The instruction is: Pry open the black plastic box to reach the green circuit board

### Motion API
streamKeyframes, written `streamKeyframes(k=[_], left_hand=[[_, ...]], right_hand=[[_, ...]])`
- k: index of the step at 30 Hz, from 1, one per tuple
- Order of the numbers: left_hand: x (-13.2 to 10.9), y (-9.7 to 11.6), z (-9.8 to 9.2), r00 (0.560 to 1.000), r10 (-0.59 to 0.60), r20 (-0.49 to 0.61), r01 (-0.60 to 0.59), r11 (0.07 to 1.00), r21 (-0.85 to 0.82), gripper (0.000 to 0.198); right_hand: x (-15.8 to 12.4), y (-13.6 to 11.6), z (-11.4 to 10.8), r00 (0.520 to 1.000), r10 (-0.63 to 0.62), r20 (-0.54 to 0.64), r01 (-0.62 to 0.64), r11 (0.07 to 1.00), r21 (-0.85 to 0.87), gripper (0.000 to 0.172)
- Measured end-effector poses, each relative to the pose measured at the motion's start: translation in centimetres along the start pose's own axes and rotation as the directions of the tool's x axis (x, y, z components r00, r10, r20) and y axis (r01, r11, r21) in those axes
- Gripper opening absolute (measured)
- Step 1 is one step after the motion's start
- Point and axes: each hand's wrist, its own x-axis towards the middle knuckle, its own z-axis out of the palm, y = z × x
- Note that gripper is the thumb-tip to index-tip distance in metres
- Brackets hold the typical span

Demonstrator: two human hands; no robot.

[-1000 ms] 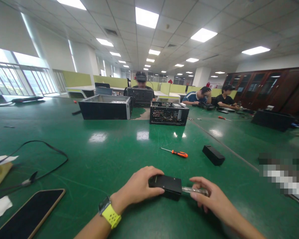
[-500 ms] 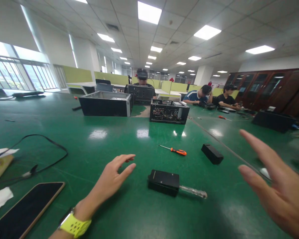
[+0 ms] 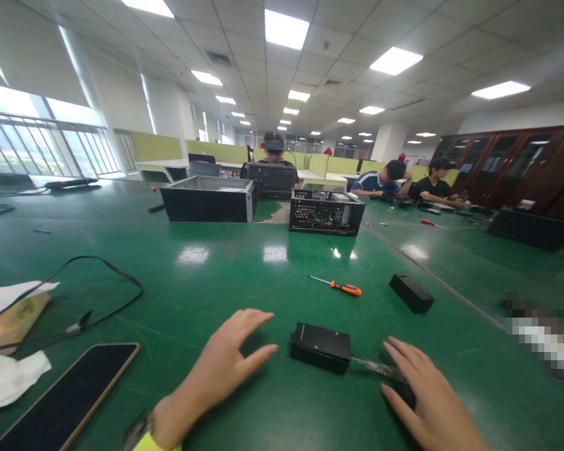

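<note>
A black rectangular box (image 3: 320,347) lies on the green table in front of me, with a bundled cable in clear wrap (image 3: 373,366) reaching out from its right side. My left hand (image 3: 235,351) hovers just left of the box, thumb and fingers apart, holding nothing. At the cable's outer end is my right hand (image 3: 418,394), its thumb and fingers spread around that end; whether it touches the cable is unclear. Behind the box lies an orange and black screwdriver (image 3: 345,288). A second, smaller black block (image 3: 411,293) rests to the right of the screwdriver.
Two open computer cases, one wide (image 3: 211,200) and one with a perforated side (image 3: 326,213), stand farther back. A phone (image 3: 70,394), a black cable (image 3: 122,272) and tissue (image 3: 14,379) lie at left. Several people sit at the table beyond.
My right hand has come in from the far right to the cable's end. My left hand has stayed beside the box, still open. The view has shifted slightly.
</note>
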Motion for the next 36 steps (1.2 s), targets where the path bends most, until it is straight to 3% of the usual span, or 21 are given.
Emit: streamKeyframes(k=[4, 9, 13, 16, 19, 21, 23, 26, 29, 32, 36], left_hand=[[3.5, 4.0, 3.6, 0.961, 0.23, 0.156, -0.223, 0.973, -0.061, 0.055], [6.3, 5.5, 6.1, 0.915, 0.283, 0.287, -0.239, 0.955, -0.177, 0.044], [6.6, 5.4, 5.8, 0.92, 0.226, 0.32, -0.165, 0.964, -0.208, 0.038], [6.7, 5.4, 5.2, 0.909, 0.191, 0.371, -0.114, 0.969, -0.219, 0.039], [6.7, 5.6, 4.8, 0.899, 0.173, 0.401, -0.093, 0.973, -0.21, 0.038], [6.5, 5.7, 4.6, 0.905, 0.154, 0.396, -0.083, 0.978, -0.19, 0.036], [6.3, 5.7, 4.6, 0.911, 0.135, 0.39, -0.071, 0.982, -0.173, 0.033], [5.9, 5.8, 4.5, 0.913, 0.14, 0.382, -0.072, 0.98, -0.185, 0.032], [5.6, 5.8, 4.5, 0.913, 0.156, 0.377, -0.074, 0.972, -0.223, 0.031], [5.5, 5.6, 4.5, 0.906, 0.164, 0.389, -0.071, 0.968, -0.243, 0.031], [5.5, 5.4, 4.6, 0.906, 0.178, 0.384, -0.083, 0.964, -0.251, 0.033]], right_hand=[[0.1, 1.4, -0.4, 0.992, 0.024, 0.122, -0.046, 0.982, 0.181, 0.03], [0.4, 1.9, -2.9, 0.979, 0.099, 0.179, -0.158, 0.922, 0.354, 0.029], [2.4, -0.1, -3.7, 0.947, 0.124, 0.295, -0.246, 0.872, 0.423, 0.038], [4.8, -2.4, -2.6, 0.946, 0.041, 0.321, -0.188, 0.877, 0.442, 0.039], [6.8, -4.1, -1.0, 0.944, -0.046, 0.327, -0.105, 0.897, 0.43, 0.058], [7.4, -4.3, -0.4, 0.931, -0.114, 0.346, -0.067, 0.88, 0.47, 0.053], [7.6, -3.9, -0.5, 0.91, -0.16, 0.381, -0.073, 0.846, 0.529, 0.052], [7.1, -2.4, -2.1, 0.887, -0.176, 0.427, -0.096, 0.835, 0.543, 0.063], [6.3, -0.6, -4.3, 0.876, -0.192, 0.442, -0.073, 0.854, 0.515, 0.037], [5.6, 1.0, -5.4, 0.885, -0.121, 0.449, -0.093, 0.9, 0.425, 0.042], [5.3, 1.9, -4.9, 0.873, -0.04, 0.486, -0.121, 0.948, 0.295, 0.04]])
